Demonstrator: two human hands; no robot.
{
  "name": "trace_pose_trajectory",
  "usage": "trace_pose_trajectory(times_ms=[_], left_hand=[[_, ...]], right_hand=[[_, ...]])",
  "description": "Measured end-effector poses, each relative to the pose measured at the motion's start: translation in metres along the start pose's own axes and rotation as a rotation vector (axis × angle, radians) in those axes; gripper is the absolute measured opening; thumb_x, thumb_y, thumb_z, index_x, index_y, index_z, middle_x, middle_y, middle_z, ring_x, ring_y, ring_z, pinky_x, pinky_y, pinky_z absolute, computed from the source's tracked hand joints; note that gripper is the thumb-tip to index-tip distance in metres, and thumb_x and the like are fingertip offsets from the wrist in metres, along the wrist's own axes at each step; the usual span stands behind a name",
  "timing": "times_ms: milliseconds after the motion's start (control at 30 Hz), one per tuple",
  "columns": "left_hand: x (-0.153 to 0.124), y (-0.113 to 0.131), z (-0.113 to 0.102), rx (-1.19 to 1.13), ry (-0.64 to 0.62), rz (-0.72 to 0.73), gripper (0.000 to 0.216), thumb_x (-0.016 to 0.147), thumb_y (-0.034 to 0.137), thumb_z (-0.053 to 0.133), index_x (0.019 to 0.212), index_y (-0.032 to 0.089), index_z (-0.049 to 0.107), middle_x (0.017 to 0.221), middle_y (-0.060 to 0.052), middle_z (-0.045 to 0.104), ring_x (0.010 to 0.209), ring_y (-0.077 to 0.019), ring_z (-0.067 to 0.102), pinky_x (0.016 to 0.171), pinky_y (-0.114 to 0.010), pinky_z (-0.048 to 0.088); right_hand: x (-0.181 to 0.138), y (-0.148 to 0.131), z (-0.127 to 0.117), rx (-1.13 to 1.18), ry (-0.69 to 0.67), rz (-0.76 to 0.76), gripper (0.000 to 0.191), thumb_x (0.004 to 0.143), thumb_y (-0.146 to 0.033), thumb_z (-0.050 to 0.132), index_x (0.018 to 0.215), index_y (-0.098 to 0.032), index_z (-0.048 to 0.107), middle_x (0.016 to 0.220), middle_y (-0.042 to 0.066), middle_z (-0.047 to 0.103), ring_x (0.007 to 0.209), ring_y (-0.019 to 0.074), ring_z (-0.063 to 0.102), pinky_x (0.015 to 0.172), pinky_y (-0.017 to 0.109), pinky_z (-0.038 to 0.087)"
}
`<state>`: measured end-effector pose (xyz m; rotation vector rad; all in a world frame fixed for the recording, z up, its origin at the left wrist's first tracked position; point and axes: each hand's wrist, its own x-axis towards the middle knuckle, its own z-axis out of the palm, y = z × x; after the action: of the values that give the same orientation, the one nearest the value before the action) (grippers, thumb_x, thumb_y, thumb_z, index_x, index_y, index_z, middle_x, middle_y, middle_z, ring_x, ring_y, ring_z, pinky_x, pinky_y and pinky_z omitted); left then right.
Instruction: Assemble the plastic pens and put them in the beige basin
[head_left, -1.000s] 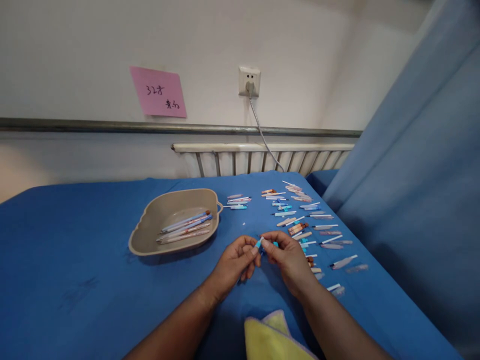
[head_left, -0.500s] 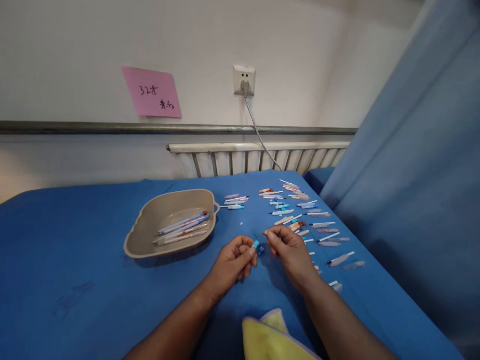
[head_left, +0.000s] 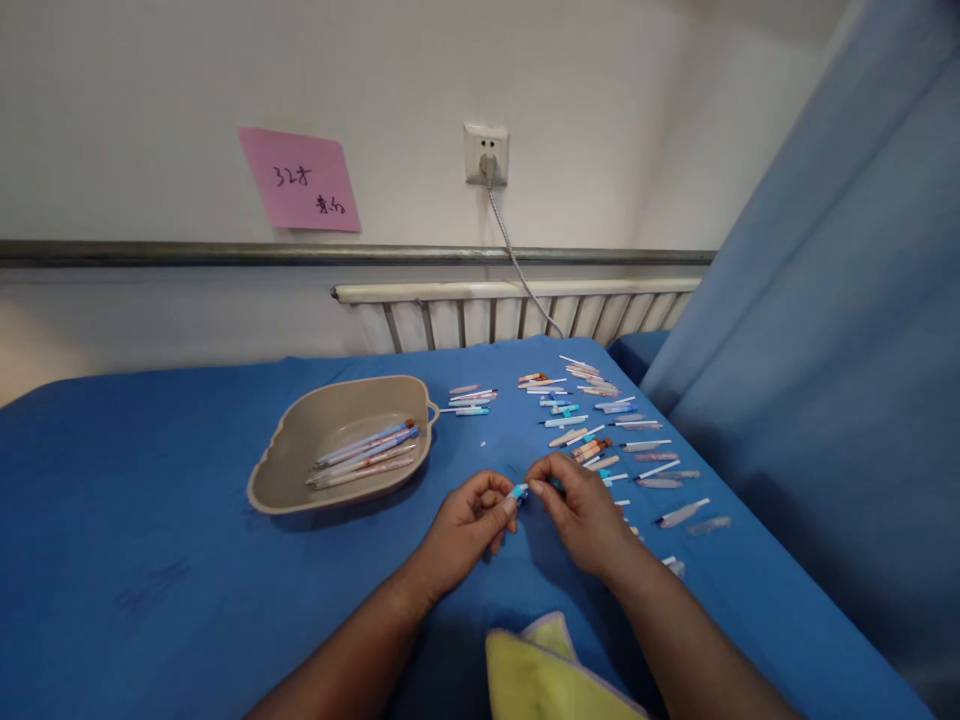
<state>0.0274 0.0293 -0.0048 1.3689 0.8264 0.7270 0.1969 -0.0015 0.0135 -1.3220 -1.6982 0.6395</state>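
Change: both hands have closed back together since half a second ago, when a small gap showed between them; the blue piece now sits pinched from both sides.
Held piece: small light-blue pen part (head_left: 519, 491), above the blue surface (head_left: 150, 520), near the middle of the scene.
Left hand (head_left: 466, 525): fingers curled tight, thumb and forefinger pinching the left end of the part.
Right hand (head_left: 581, 505): fingers nearly shut on the right end; whether it holds a second piece I cannot tell.
Just right: rows of loose pen pieces (head_left: 600, 440) laid out toward the far right.
Far left: tan tray (head_left: 300, 480) with several assembled pens (head_left: 367, 452) lying in it.
Near edge: yellow cloth (head_left: 540, 680) between the forearms.
Far: pink note (head_left: 298, 181), wall socket (head_left: 485, 153), radiator (head_left: 517, 310).
Risk: the part is tiny and pinched only at its ends; a slipped grip would likely drop it among the look-alike pieces, and the right wrist hovers close enough to scatter the rows.
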Motion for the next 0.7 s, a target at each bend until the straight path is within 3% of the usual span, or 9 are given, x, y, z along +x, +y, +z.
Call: trace_pose_trajectory(times_ms=[267,533,700], left_hand=[[-0.002,-0.002,0.002,0.065,-0.051,-0.021,0.025,0.08,0.039,0.059,0.089,0.016,0.051,0.062,0.004,0.056,0.042,-0.0045,0.044,0.041,-0.016,0.036],[-0.001,0.0,-0.001,0.001,-0.029,0.003,0.025,0.08,0.038,0.06,0.088,0.016,0.052,0.061,0.004,0.057,0.04,-0.0048,0.045,0.04,-0.017,0.035],[-0.001,-0.001,0.0,-0.029,-0.034,-0.018,0.025,0.079,0.039,0.06,0.087,0.016,0.054,0.061,0.004,0.059,0.038,-0.0043,0.045,0.038,-0.016,0.033]], right_hand=[[-0.004,-0.005,-0.008,-0.177,-0.151,-0.117,0.017,0.087,-0.011,0.043,0.086,-0.02,0.057,0.083,0.004,0.058,0.079,0.0167,0.055,0.069,0.028,0.04],[-0.001,-0.001,0.004,0.142,-0.018,0.148,0.01,0.084,-0.022,0.05,0.076,-0.02,0.055,0.062,-0.004,0.056,0.059,0.0125,0.053,0.06,0.024,0.04],[-0.001,0.0,0.003,0.077,-0.002,0.1,0.012,0.083,-0.023,0.052,0.074,-0.02,0.058,0.063,-0.003,0.058,0.06,0.0124,0.054,0.059,0.023,0.039]])
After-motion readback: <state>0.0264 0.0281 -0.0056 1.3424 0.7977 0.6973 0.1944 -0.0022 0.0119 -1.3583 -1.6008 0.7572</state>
